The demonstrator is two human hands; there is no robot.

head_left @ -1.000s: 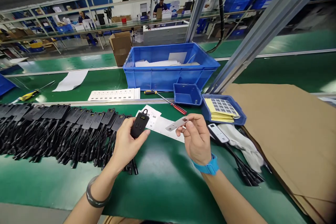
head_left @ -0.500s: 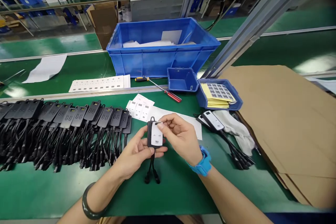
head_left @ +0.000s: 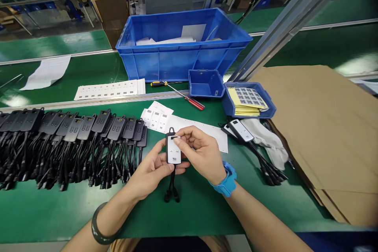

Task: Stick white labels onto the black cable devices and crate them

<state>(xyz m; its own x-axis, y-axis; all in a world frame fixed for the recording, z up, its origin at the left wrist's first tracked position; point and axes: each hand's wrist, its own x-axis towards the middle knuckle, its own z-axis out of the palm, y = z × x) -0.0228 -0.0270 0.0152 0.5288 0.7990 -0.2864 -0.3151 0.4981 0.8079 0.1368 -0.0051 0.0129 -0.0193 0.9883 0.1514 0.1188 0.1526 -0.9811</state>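
Observation:
My left hand (head_left: 155, 165) grips a small black control box (head_left: 167, 150) by its sides, with its hanging loop at the top and short black cables (head_left: 171, 189) dangling below. A white label (head_left: 174, 153) marked TS3 lies over the box's front face. At the label's top edge, by its dark window, my right hand (head_left: 201, 151) has thumb and finger closed on it; the fingertips partly hide that corner. Behind the hands lies a sheet of white labels (head_left: 156, 119). Several boxes with white labels (head_left: 241, 130) rest to the right.
Rows of black control boxes with cables (head_left: 116, 130) cover the left of the green bench. Beyond are a large blue bin (head_left: 183, 57), a small blue bin (head_left: 205, 86), a red screwdriver (head_left: 195, 103) and a tray of yellow-backed stickers (head_left: 251, 113). Cardboard (head_left: 319, 126) lies at right.
The white label has shifted left and straightened, now lined up with the box's front face. Both hands keep their hold. The camera view has tipped slightly downward.

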